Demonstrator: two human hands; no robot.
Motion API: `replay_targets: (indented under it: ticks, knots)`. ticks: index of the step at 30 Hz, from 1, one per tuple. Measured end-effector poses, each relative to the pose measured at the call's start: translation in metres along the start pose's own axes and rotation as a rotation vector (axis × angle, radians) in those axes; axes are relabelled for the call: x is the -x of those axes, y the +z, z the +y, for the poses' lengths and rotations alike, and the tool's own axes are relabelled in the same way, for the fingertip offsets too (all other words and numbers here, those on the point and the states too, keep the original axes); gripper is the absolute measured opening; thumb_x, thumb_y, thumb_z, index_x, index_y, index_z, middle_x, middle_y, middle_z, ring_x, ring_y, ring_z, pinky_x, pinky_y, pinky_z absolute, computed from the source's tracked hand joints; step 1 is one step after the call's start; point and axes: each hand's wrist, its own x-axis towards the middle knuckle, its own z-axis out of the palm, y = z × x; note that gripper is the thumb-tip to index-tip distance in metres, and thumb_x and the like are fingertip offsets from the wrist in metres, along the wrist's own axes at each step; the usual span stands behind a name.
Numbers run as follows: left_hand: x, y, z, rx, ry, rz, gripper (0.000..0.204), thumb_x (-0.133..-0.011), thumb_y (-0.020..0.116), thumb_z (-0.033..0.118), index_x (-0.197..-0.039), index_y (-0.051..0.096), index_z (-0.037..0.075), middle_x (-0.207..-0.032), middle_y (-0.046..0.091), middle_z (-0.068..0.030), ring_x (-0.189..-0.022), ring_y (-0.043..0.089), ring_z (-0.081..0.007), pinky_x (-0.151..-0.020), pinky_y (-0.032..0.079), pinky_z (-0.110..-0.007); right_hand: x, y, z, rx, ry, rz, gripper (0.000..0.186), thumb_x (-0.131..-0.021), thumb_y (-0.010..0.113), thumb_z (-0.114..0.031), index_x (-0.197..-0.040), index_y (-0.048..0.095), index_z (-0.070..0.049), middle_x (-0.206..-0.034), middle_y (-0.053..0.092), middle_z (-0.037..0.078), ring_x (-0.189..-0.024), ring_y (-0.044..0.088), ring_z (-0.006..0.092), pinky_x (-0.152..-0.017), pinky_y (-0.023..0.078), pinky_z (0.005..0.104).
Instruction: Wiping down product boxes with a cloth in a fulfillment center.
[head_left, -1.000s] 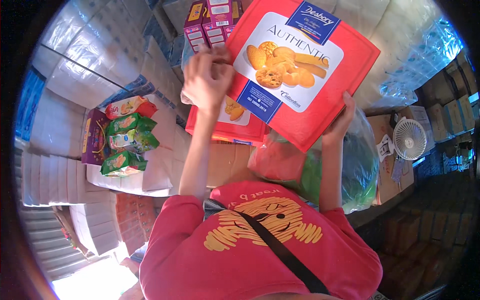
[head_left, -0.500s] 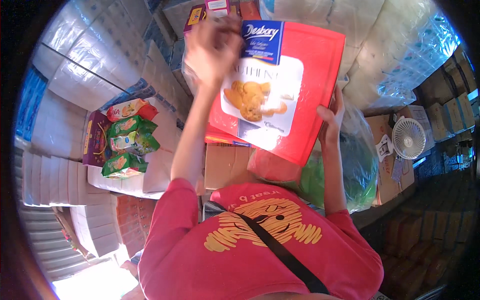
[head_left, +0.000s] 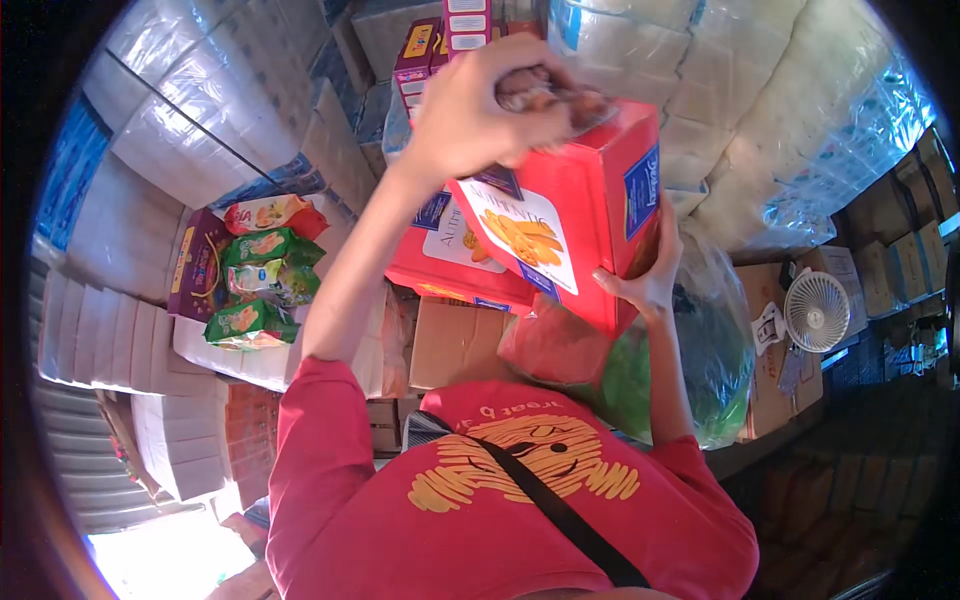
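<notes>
Left hand (head_left: 470,112) is half curled, fingers bent around a crinkly clear packet (head_left: 540,92) with brownish-red stuff inside. It's blurry, so can't tell what it is, but the hand looks closed on it. It's right over the top end of the red box (head_left: 592,215); can't tell if they touch.

Right hand (head_left: 652,282) is clamped on that same box at the lower right edge, thumb on the near corner. Box is tilted, up in front of the chest.

Counts: 2 red boxes total, the one in hand plus a second red box (head_left: 415,262) lying behind and below it. Off to the left: 3 green packs (head_left: 252,322), 1 red pack (head_left: 275,215), 1 purple carton (head_left: 192,265). On the right, 1 white fan (head_left: 818,311). Purple boxes (head_left: 418,62) at the back are partly hidden, can't count those.
</notes>
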Motion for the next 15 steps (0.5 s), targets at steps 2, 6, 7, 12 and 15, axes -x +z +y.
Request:
replay_targets:
  ticks: [2,6,7,12,15]
  knots:
    - [-0.013,-0.018,-0.036,-0.335,-0.118,0.019,0.035,-0.068,0.067,0.037,-0.091,0.067,0.011,-0.078,0.066,-0.0045,-0.064,0.065,-0.0184,-0.065,0.050,-0.032,0.007,0.002,0.005,0.013,-0.019,0.049,0.108,-0.048,0.084,-0.034,-0.135,0.032,0.004,-0.120,0.052,0.016,-0.112,0.052,0.0230,-0.099,0.038,0.0361]
    - [-0.023,-0.046,-0.096,-0.583,-0.237,0.112,0.048,-0.067,0.065,0.051,-0.094,0.069,0.011,-0.087,0.069,-0.0085,-0.081,0.066,-0.0254,-0.073,0.051,-0.035,0.013,0.010,-0.011,0.029,-0.018,0.001,0.110,-0.047,0.084,-0.029,-0.137,0.029,0.003,-0.123,0.050,0.015,-0.116,0.048,0.0233,-0.100,0.036,0.0376]
    - [-0.019,-0.046,-0.101,-0.592,-0.180,0.091,0.042,-0.069,0.064,0.047,-0.094,0.069,0.013,-0.085,0.068,-0.0072,-0.081,0.066,-0.0245,-0.074,0.050,-0.034,0.014,0.011,-0.015,0.118,-0.036,-0.008,0.109,-0.047,0.084,-0.028,-0.136,0.030,0.003,-0.122,0.049,0.016,-0.115,0.048,0.0239,-0.100,0.037,0.0375]
    - [-0.006,-0.001,0.012,-0.085,0.074,-0.095,0.018,-0.072,0.064,0.018,-0.088,0.063,0.010,-0.064,0.061,0.0011,-0.048,0.052,-0.0064,-0.043,0.039,-0.023,0.000,0.012,-0.029,0.154,-0.002,-0.038,0.108,-0.047,0.085,-0.031,-0.134,0.032,0.003,-0.118,0.053,0.018,-0.109,0.054,0.0252,-0.096,0.041,0.0371]
    - [-0.010,-0.007,0.019,-0.046,0.021,-0.140,0.031,-0.065,0.065,0.034,-0.085,0.064,0.010,-0.073,0.066,-0.0067,-0.069,0.065,-0.0212,-0.065,0.049,-0.031,0.003,0.014,-0.026,0.167,-0.055,-0.036,0.106,-0.047,0.085,-0.034,-0.133,0.034,0.004,-0.114,0.057,0.018,-0.104,0.059,0.0263,-0.092,0.046,0.0372]
